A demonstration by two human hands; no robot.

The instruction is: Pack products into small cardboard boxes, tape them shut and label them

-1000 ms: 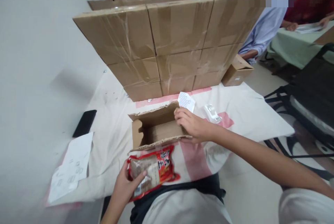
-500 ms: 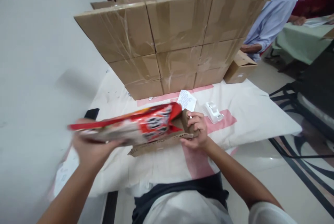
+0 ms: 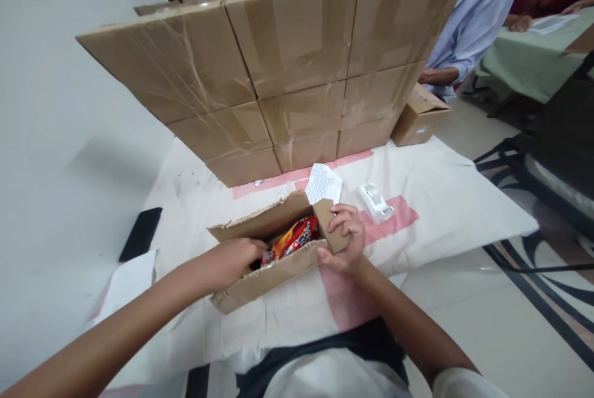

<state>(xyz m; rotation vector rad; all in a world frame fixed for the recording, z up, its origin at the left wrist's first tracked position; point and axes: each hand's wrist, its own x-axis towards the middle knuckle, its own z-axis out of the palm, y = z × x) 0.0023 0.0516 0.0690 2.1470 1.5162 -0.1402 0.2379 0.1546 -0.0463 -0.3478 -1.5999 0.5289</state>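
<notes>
Red food packet (image 3: 297, 238) moved down into cardboard box (image 3: 278, 277), mid-frame. Left hand (image 3: 236, 260) inside (grip hidden, cannot tell). Right hand (image 3: 349, 238) pinching end flap (image 3: 325, 217), likely steadying box.

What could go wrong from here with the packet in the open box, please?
The packet might snag on the ragged rims of the box.
The left hand reaches inside, fingertips hidden, so it might crease the packet unseen.
The right hand holds the end flap near the tape dispenser, and could knock it if it swings outward.
</notes>
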